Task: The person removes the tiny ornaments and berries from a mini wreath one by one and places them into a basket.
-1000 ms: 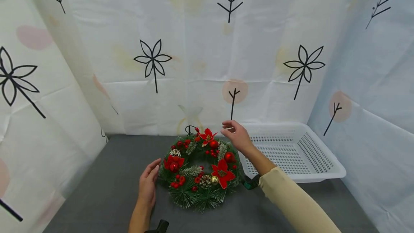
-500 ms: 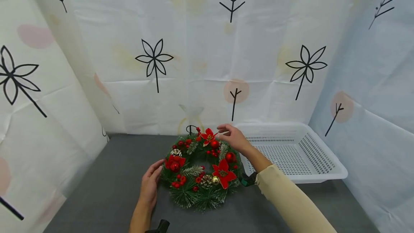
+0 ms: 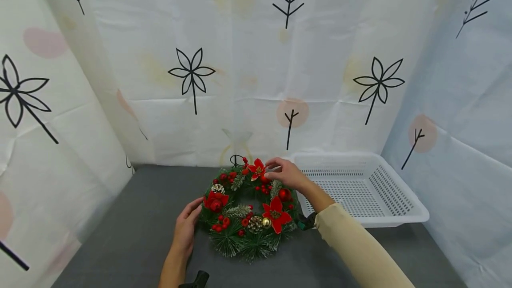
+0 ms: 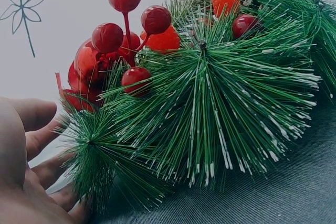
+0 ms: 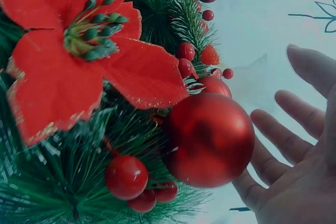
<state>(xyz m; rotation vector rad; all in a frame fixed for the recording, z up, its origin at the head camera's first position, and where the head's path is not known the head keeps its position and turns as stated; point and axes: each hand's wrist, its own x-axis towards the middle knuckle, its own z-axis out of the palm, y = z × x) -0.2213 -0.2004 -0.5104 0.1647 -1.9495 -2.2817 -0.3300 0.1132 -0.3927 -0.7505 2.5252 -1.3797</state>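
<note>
A green Christmas wreath (image 3: pixel 226 240) with red flowers, berries and pine cones lies on the grey table. At its left edge is my left hand (image 3: pixel 185 226), its fingers loosely extended against the outer pine needles (image 4: pixel 92 153). My right hand (image 3: pixel 289 174) reaches over the upper right of the wreath, beside the back red poinsettia (image 3: pixel 256 169). In the right wrist view its fingers (image 5: pixel 281 137) are spread and relaxed near a large red bauble (image 5: pixel 210 142). A poinsettia (image 5: pixel 142 72) with gold-edged petals fills the left of that view. Neither hand holds anything.
A white perforated plastic basket (image 3: pixel 404 222) stands at the right, behind the right forearm. Patterned white cloth (image 3: pixel 240 79) hangs behind and along the sides of the grey table (image 3: pixel 132 234). A thin dark wire loop (image 3: pixel 234 159) stands up at the wreath's back.
My right hand has moved down and left, from above the basket's near-left corner to the wreath's upper right. My left hand has shifted slightly closer against the wreath's left edge.
</note>
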